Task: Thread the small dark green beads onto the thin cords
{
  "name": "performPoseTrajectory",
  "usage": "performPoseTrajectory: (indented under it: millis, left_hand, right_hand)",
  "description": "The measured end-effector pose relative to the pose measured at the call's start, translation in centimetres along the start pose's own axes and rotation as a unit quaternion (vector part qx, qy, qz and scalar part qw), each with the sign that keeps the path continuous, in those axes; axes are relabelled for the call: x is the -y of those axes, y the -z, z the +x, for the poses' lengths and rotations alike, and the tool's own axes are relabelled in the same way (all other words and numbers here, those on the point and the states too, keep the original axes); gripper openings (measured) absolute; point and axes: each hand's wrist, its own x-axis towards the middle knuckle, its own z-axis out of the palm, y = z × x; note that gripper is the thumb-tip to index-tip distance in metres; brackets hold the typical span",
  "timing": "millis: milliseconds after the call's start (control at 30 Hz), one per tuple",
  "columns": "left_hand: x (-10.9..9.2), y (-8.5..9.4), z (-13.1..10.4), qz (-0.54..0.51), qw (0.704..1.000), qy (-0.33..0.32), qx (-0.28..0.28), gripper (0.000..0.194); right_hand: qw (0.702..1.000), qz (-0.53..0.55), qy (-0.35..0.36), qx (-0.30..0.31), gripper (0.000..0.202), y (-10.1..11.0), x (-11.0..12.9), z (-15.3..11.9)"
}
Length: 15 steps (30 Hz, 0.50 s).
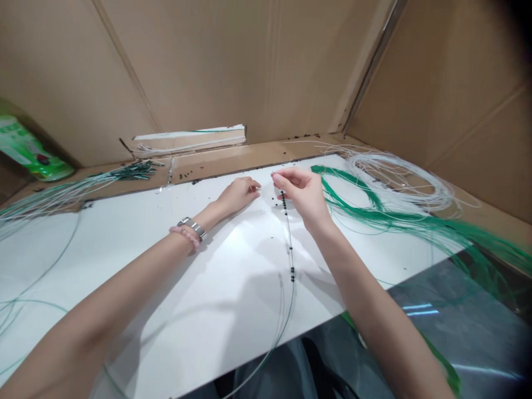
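Note:
My right hand (300,191) pinches the upper end of a thin wire (289,230) above the white board (199,221). Several small black beads (284,200) sit on the wire just below my fingers, and another group (292,274) sits lower down. From there the wire hangs over the board's front edge. To the left, my left hand (241,194) is near the board with its thumb and fingertips close together; whether anything tiny is between them is too small to tell. A few loose beads lie between the hands.
Green wires (366,208) and a coil of white wires (415,180) lie at the right. Bundled wires with dark ends (135,170) and a green container (33,152) are at the left. Cardboard walls (208,66) stand behind.

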Motion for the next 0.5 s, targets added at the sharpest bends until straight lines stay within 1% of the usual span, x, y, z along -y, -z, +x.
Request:
performPoseTrajectory:
  millis: [67,167,267,367,500]
  left_hand:
    - [0.3,-0.4,0.2,-0.005,1.000,0.001,0.009,0.015]
    - [0.0,-0.7,0.5,-0.032,0.999,0.008,0.011,0.011]
    - [-0.7,-0.6,0.4,-0.078,0.996,0.035,-0.015,0.009]
    - [-2.0,0.0,-0.6,-0.150,0.984,0.078,-0.056,0.016]
    - [-5.0,2.0,-3.5,-0.255,0.955,0.123,-0.090,0.028]
  right_hand:
    - [1.000,0.003,-0.005,0.003,0.020,0.0,0.0,0.0]
    - [1.000,0.006,-0.008,0.007,0.020,-0.1,0.1,-0.1]
    - [1.000,0.003,-0.003,0.010,0.019,-0.3,0.1,-0.2]
    - [1.000,-0.005,0.014,0.012,0.018,-0.5,0.3,-0.4]
    - [0.999,-0.017,0.036,0.020,0.012,-0.9,1.0,-1.2]
